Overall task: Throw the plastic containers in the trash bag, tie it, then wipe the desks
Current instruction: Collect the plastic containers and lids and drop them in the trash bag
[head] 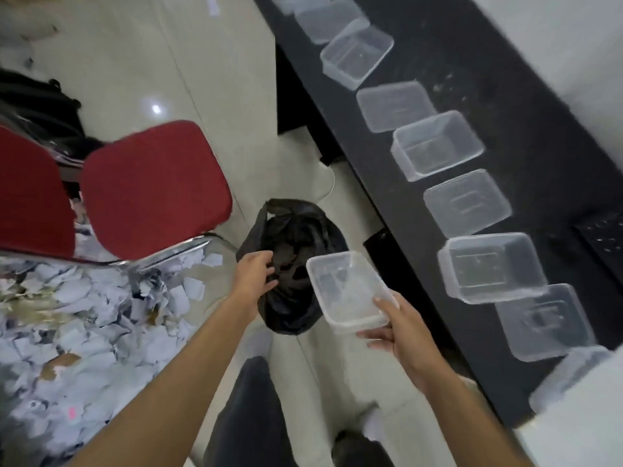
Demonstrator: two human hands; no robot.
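Right hand (401,328): clamped on near corner of clear plastic container (349,291), thumb over rim, fingers beneath; held low, just right of trash bag (296,251). Left hand (254,274): fingers curled on open rim of black bag, down on floor. Farther right, along black desk (505,96): row of containers (438,146). Farther left: red chair (155,187), shredded paper (84,315).
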